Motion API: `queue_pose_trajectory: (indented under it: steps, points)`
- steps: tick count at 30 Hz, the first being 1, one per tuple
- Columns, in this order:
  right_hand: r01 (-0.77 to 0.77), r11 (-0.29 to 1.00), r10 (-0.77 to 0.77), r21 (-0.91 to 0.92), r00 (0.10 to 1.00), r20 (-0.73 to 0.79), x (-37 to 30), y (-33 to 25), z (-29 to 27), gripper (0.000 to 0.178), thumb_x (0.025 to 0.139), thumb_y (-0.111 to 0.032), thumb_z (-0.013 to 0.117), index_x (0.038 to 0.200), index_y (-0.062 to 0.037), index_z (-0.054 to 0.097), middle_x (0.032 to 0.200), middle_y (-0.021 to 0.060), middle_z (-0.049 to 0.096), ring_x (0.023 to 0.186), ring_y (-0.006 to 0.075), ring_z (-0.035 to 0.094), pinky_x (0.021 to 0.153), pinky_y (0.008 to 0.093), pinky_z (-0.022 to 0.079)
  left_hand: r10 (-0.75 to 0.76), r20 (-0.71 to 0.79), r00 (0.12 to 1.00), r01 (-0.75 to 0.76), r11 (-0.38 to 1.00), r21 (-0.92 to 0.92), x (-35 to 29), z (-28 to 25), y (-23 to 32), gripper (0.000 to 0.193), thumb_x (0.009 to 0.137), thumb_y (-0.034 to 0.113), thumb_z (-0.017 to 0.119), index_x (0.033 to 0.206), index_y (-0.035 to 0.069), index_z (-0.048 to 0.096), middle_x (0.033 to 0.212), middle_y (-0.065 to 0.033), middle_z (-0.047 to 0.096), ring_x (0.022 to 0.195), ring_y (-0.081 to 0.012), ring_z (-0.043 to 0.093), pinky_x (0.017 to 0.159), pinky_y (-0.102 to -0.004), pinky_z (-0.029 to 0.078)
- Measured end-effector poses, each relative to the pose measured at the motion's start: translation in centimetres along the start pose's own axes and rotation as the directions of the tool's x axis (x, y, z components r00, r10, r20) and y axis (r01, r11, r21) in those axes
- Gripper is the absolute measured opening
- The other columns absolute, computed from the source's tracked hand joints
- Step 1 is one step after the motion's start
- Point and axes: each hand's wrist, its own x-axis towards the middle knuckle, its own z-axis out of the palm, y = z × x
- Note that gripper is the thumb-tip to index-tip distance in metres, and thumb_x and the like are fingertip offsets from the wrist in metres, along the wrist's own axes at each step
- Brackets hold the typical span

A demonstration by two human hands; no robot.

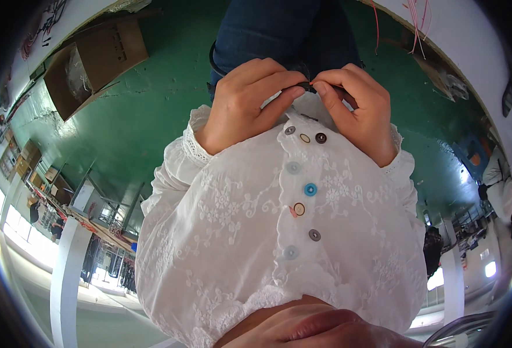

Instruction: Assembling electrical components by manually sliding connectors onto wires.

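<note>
Both hands meet in front of my white blouse, above my dark blue trousers. My left hand (250, 95) is closed in a pinch, thumb against fingers, on a thin black cable (306, 86). My right hand (357, 98) pinches the same spot from the other side, its thumb and forefinger pressed together. A small orange-red bit shows between the fingertips; most of the piece is hidden by the fingers. A black cord (212, 61) curves out beside my left hand, over the trousers; whether it joins the held cable I cannot tell.
An open cardboard box (102, 61) with clear plastic inside stands on the green floor (151, 110) at the far left. Pale table edges curve along both sides, with pink-red wires (417, 26) hanging at the far right. Another person (503, 180) is at the right rim.
</note>
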Motion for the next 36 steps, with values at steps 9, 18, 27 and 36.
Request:
queue_pose_trajectory:
  steps: [9,18,27,36]
  points:
    - [-0.045,0.995,0.051,-0.089,0.996,0.069,0.1,0.9,0.5,0.006,0.092,-0.006,0.073,0.096,-0.0027,0.074,0.080,0.0086,0.066,0.065,0.0186,0.061,0.059,0.0283,0.048,0.056,0.009,0.998,-0.057,0.992,0.108,-0.6,1.0,-0.7,0.016,0.080,0.003,0.079,0.095,0.002,0.073,0.081,-0.0085,0.065,0.070,-0.0256,0.064,0.061,-0.0357,0.052]
    - [-0.084,0.996,0.085,-0.024,0.993,0.077,-0.4,0.7,-0.1,0.008,0.095,-0.006,0.070,0.101,-0.0017,0.074,0.084,0.0047,0.066,0.068,0.0115,0.056,0.060,0.0247,0.043,-0.047,0.002,0.999,0.047,0.999,0.023,-1.1,0.8,-0.4,0.016,0.082,0.000,0.078,0.097,0.000,0.072,0.084,-0.0110,0.065,0.073,-0.0271,0.065,0.063,-0.0358,0.053]
    - [-0.014,0.997,0.008,-0.073,0.997,-0.080,-0.7,0.9,1.0,0.006,0.090,-0.004,0.076,0.093,-0.0020,0.072,0.082,0.0044,0.065,0.061,0.0096,0.057,0.053,0.0220,0.043,0.009,-0.023,1.000,-0.007,0.997,0.075,-0.9,1.3,-0.3,0.018,0.080,0.003,0.079,0.096,0.002,0.072,0.081,-0.0089,0.064,0.073,-0.0261,0.065,0.063,-0.0364,0.053]
    - [-0.148,0.973,0.175,0.175,0.973,-0.151,-1.7,2.1,2.3,0.004,0.093,-0.005,0.073,0.096,-0.0017,0.072,0.083,0.0035,0.066,0.062,0.0068,0.055,0.054,0.0211,0.042,0.011,-0.087,0.996,-0.004,0.996,0.084,-1.0,1.8,-0.3,0.017,0.080,0.004,0.080,0.096,0.004,0.073,0.078,-0.0065,0.064,0.064,-0.0223,0.065,0.055,-0.0324,0.052]
